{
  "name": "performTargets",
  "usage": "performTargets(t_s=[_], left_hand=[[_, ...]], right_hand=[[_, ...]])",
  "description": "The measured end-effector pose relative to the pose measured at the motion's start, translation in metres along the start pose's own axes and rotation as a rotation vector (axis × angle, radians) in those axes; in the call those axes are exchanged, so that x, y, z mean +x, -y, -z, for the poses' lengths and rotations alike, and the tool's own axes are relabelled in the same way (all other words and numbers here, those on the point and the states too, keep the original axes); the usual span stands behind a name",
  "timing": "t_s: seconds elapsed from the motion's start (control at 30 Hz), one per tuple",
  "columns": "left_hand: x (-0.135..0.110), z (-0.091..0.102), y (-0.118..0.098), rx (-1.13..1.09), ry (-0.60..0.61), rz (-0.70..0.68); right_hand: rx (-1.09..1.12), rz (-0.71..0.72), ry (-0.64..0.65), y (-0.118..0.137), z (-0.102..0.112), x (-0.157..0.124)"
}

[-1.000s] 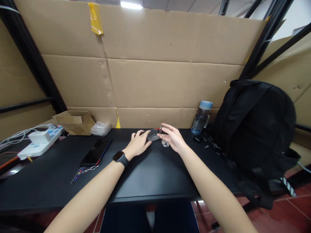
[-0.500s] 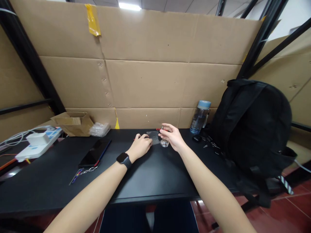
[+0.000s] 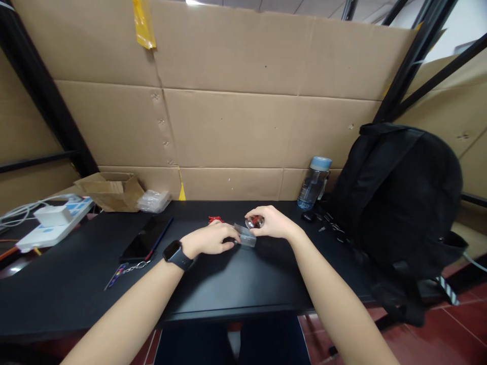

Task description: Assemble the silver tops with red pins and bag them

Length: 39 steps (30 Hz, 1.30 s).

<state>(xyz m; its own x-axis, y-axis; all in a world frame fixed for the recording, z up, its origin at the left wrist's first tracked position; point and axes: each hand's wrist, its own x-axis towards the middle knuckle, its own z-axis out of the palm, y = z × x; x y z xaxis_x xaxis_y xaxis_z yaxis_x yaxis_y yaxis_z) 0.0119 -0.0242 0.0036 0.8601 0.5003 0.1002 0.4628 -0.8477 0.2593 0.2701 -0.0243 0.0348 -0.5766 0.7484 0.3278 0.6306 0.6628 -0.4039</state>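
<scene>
Both my hands meet over the middle of the black desk (image 3: 236, 279). My left hand (image 3: 209, 239), with a black smartwatch (image 3: 175, 255) on its wrist, pinches the edge of a small clear plastic bag (image 3: 245, 235) that lies on the desk. My right hand (image 3: 272, 223) is closed on a small round shiny metal piece (image 3: 254, 221) held just above the bag's far end. A small red item (image 3: 215, 219) lies on the desk just behind my left hand.
A black phone (image 3: 146, 238) and a keychain (image 3: 129, 268) lie at the left. Further left are a white power strip (image 3: 49, 228), an open cardboard box (image 3: 112, 190) and a crumpled plastic bag (image 3: 154, 201). A water bottle (image 3: 314, 183) and a black backpack (image 3: 399, 203) stand right.
Both hands came nearer to me. My right hand lifted the round metal piece off the desk, and my left hand pulled the clear bag closer. The red item now shows behind my left hand.
</scene>
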Motion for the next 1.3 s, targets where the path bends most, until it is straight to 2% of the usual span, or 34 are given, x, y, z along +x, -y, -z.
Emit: performTargets(t_s=[0.2, 0.37, 0.47, 0.6, 0.77, 1.07, 1.3], left_hand=[[-0.003, -0.006, -0.015, 0.211, 0.017, 0.143], [0.000, -0.010, -0.019, 0.268, -0.049, 0.137], [0.002, -0.015, -0.014, 0.233, -0.061, 0.107], [0.002, -0.018, -0.008, 0.185, -0.019, 0.100], [0.000, -0.012, -0.006, 0.047, -0.022, 0.078], [0.001, -0.017, 0.009, 0.009, 0.022, 0.107], [0.000, -0.012, 0.007, 0.019, 0.057, 0.120]], right_hand=[[0.046, -0.035, -0.057, 0.014, 0.007, -0.004], [0.083, -0.052, 0.228, 0.014, 0.012, -0.008], [0.055, -0.079, 0.298, 0.012, 0.008, -0.008], [-0.069, -0.174, 0.279, 0.010, -0.004, -0.005], [-0.200, -0.289, 0.286, 0.010, -0.015, -0.005], [-0.182, -0.129, 0.251, 0.013, -0.020, -0.003], [-0.161, -0.111, 0.148, 0.011, -0.027, 0.004]])
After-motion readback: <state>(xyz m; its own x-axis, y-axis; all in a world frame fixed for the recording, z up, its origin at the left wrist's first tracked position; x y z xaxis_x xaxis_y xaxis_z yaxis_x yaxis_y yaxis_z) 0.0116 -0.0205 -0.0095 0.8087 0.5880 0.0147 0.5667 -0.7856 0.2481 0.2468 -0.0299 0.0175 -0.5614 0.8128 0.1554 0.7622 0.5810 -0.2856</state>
